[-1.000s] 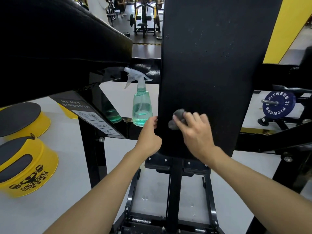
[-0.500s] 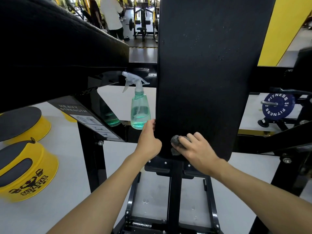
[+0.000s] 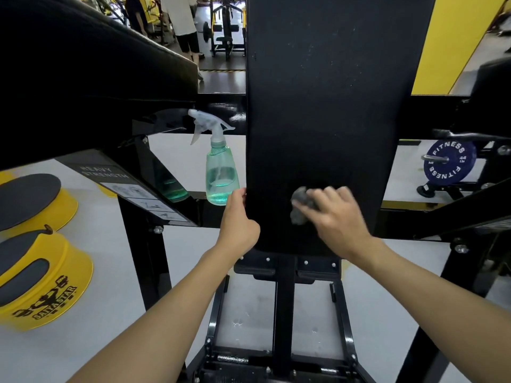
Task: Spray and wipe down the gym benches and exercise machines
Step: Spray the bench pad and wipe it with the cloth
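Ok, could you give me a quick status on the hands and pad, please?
Right hand holds cloth against pad. Left hand grips pad edge. Bottle left of pad, not blocking.

Right hand [image 3: 336, 217] and grey cloth [image 3: 300, 205] back up the black pad [image 3: 331, 106], blurred, probably mid-stroke.
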Action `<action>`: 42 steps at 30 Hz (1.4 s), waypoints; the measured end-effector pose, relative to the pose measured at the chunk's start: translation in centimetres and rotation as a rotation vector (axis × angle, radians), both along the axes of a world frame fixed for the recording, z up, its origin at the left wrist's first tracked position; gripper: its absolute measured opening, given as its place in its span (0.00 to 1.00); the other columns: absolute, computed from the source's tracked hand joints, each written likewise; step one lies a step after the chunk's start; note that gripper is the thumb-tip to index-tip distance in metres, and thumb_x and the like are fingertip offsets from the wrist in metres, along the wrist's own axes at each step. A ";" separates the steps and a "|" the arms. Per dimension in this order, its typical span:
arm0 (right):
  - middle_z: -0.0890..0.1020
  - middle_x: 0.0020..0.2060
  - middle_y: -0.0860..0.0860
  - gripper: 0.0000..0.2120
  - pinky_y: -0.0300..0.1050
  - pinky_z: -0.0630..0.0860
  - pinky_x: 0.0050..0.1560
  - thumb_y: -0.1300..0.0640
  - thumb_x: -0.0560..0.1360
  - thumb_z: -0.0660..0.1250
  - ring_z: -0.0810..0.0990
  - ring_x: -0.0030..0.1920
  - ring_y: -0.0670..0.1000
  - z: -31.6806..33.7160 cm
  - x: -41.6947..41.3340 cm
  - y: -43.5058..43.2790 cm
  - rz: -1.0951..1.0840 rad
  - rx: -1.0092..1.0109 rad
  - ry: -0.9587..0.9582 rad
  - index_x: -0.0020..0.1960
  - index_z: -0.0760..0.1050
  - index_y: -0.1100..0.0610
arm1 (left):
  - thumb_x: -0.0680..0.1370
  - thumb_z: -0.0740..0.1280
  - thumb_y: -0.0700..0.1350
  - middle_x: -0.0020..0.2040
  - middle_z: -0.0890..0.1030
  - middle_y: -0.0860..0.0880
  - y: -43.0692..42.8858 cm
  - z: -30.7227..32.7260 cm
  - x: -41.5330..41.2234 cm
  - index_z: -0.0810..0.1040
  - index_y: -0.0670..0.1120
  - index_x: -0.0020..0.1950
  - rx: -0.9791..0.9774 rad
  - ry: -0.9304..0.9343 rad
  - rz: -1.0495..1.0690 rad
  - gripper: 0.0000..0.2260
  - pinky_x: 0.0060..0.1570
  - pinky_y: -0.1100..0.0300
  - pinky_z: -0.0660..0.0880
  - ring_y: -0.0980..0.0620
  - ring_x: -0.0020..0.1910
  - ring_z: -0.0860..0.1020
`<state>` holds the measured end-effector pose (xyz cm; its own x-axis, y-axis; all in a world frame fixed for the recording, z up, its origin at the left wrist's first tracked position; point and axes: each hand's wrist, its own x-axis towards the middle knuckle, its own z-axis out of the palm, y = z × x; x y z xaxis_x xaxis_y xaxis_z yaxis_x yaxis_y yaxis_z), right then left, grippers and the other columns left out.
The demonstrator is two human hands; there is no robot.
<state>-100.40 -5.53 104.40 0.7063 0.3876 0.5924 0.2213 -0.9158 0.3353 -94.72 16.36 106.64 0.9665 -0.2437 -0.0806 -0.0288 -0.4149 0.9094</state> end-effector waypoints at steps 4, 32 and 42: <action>0.77 0.49 0.58 0.23 0.52 0.65 0.41 0.69 0.71 0.67 0.72 0.39 0.58 -3.0 -1.3 0.6 -0.021 0.036 -0.002 0.66 0.77 0.59 | 0.75 0.66 0.27 0.67 0.72 0.51 -0.1 -0.2 0.1 0.65 0.49 0.74 0.001 -0.009 0.015 0.31 0.66 0.57 0.73 0.52 0.66 0.72; 0.80 0.51 0.59 0.18 0.52 0.66 0.40 0.67 0.78 0.60 0.74 0.40 0.58 -1.6 -4.0 -5.5 -0.004 -0.026 0.037 0.62 0.81 0.56 | 0.74 0.67 0.27 0.67 0.71 0.50 -0.3 -0.6 0.2 0.64 0.48 0.73 0.015 -0.044 -0.014 0.31 0.66 0.58 0.73 0.52 0.65 0.72; 0.78 0.54 0.59 0.21 0.52 0.66 0.41 0.70 0.77 0.58 0.74 0.41 0.58 -2.9 -5.5 -6.8 -0.012 -0.082 0.096 0.66 0.78 0.57 | 0.73 0.69 0.27 0.66 0.71 0.50 -0.1 -1.2 0.6 0.64 0.49 0.72 0.021 -0.045 -0.042 0.32 0.61 0.62 0.72 0.52 0.64 0.72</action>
<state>-105.95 -12.38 101.53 0.7629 0.4235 0.4885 0.2454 -0.8887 0.3872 -94.16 16.24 105.45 0.9582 -0.2829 -0.0431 -0.0870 -0.4315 0.8979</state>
